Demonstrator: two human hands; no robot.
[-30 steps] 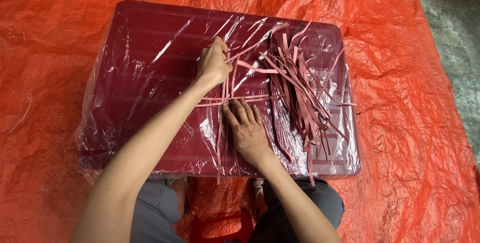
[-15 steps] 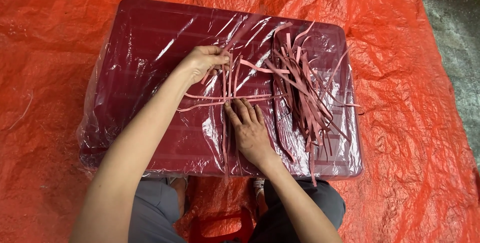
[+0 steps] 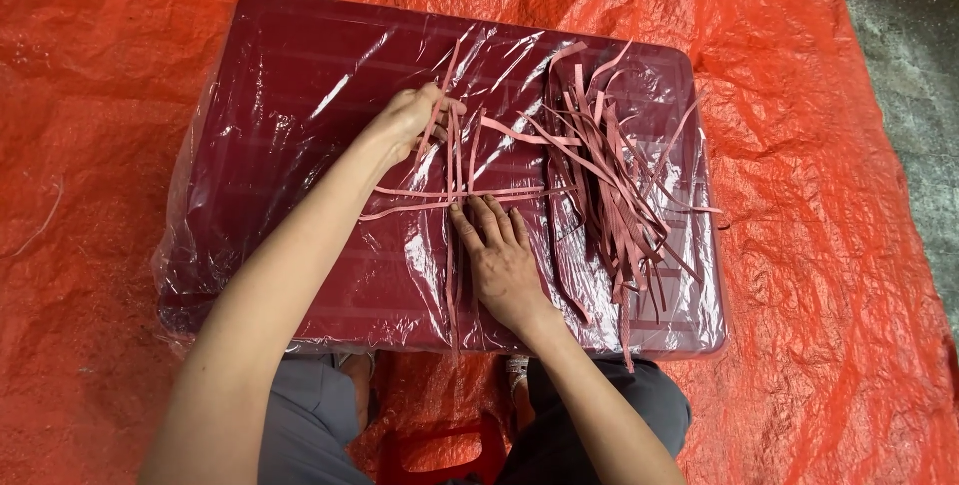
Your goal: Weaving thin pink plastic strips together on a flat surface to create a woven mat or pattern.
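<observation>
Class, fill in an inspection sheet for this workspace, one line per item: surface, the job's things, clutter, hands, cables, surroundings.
Surface: dark red table wrapped in clear plastic film, wrinkled and glossy.
Job's things: crossed strips, thin and pinkish red; several run lengthwise, a few lie across them.
Clutter: loose pile of strips on the table's right part, some hanging over the near edge.
Hands: left hand pinches the far ends of the lengthwise strips; right hand lies flat, fingers pressing near the crossing.
Cables: nothing seen.
Surroundings: crumpled orange tarpaulin under and around the table; grey ground at the far right; the person's grey-clad knees below the table; a red object between them, too hidden to name.
</observation>
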